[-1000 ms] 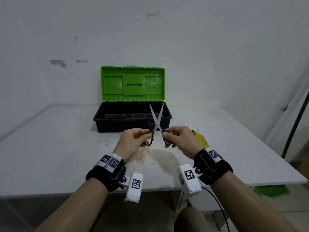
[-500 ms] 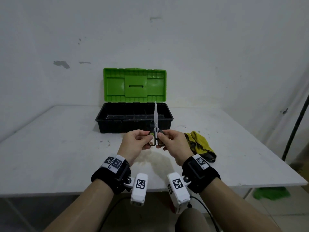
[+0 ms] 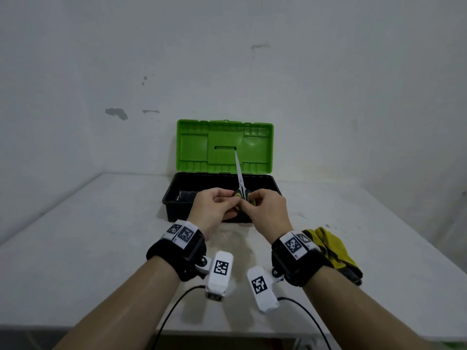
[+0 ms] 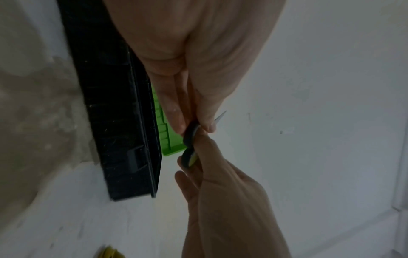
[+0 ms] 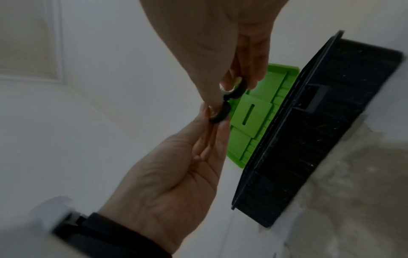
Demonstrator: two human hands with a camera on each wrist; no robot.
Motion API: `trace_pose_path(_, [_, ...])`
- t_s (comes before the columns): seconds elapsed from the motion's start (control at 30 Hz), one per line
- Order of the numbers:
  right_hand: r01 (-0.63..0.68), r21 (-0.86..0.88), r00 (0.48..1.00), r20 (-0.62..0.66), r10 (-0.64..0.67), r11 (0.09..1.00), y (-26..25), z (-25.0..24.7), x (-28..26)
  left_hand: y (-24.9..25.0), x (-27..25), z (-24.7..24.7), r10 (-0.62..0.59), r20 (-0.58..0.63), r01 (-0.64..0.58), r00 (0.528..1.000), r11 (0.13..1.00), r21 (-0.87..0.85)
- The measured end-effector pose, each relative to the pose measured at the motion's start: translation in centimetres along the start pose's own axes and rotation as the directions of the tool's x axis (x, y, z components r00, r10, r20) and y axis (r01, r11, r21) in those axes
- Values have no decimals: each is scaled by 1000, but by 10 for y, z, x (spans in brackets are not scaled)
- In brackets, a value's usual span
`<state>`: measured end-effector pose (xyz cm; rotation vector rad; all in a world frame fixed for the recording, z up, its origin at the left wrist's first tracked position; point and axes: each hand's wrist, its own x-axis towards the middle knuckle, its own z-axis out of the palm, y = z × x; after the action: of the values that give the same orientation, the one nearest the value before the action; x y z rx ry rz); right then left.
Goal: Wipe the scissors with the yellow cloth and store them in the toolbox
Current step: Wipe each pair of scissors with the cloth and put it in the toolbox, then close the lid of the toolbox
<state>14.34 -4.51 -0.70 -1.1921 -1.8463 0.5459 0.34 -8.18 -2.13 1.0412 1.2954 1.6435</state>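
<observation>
A white table (image 3: 75,248) stands against a scuffed white wall (image 3: 328,84), the open toolbox (image 3: 174,198) at its back, the yellow cloth (image 3: 336,248) crumpled near the right wrist. Left hand (image 3: 214,210) and right hand (image 3: 267,210) each pinch a handle loop of the scissors (image 3: 241,183), blades closed, pointing up before the toolbox.

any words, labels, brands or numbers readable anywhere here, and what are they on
No readable words, brands or numbers anywhere.
Wristbands and wrist cameras: black-and-white square marker patterns only, no text.
Toolbox, scissors, yellow cloth: no print visible.
</observation>
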Motion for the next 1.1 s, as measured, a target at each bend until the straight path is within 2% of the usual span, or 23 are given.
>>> trace_pose_path(0.13, [-91,-52,994,54,94,994,-6,19,45,5,46,-31,11,25,-15,1000,982,187])
trace_pose_path(0.27, [-154,-122,979,117,168,981,-4,39,89,3,97,-88,66,-98,-28,993,935,353])
trace_pose_path(0.37, [-167,-237,959,188,214,957,-5,65,117,-4,131,-135,96,-151,-8,984,867,498])
trace_pose_path(0.47, [-164,-355,922,277,271,920,-14,101,134,-12,150,-166,66,-175,56,982,789,612])
trace_pose_path(0.53, [-136,-412,899,331,287,901,-20,124,140,-20,156,-177,-4,-181,124,983,745,655])
trace_pose_path(0.67, [-66,-482,853,427,299,874,-29,162,147,-37,162,-188,-162,-136,211,977,784,583])
trace_pose_path(0.9, [23,-580,837,457,301,815,-36,200,147,-43,163,-190,-160,-124,200,979,852,484])
trace_pose_path(1.1, [12,-601,803,482,351,799,-35,227,147,-44,161,-189,-165,-120,201,979,880,431])
